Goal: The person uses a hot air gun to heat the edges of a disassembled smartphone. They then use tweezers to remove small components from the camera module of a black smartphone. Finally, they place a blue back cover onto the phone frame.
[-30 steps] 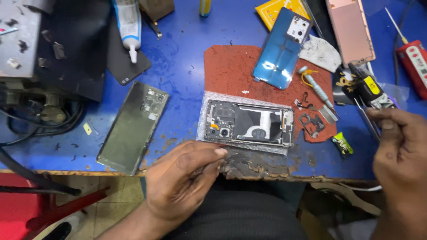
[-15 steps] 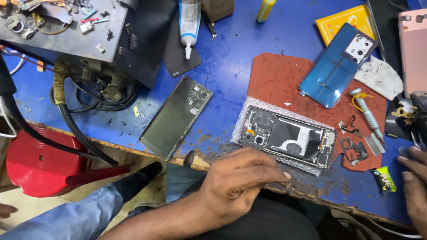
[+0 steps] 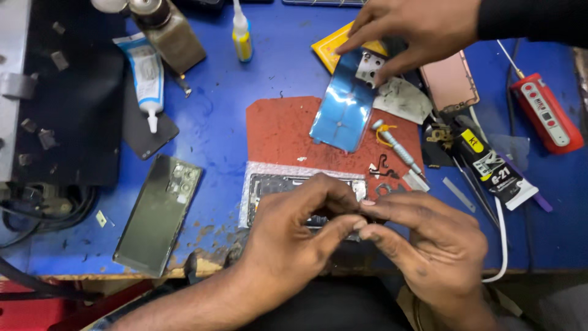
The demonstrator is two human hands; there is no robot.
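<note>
A blue worktable carries a red mat; on its near edge lies an opened phone, half covered by both hands. The left hand and right hand meet fingertip to fingertip above it, fingers pinched together; whether they hold anything I cannot tell. Another person's hand touches a blue back cover farther off

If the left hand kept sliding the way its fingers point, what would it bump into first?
The left hand points right, and its fingertips already meet the right hand over the opened phone. So it would probably bump the right hand's fingers first, though depth is hard to judge.
</note>
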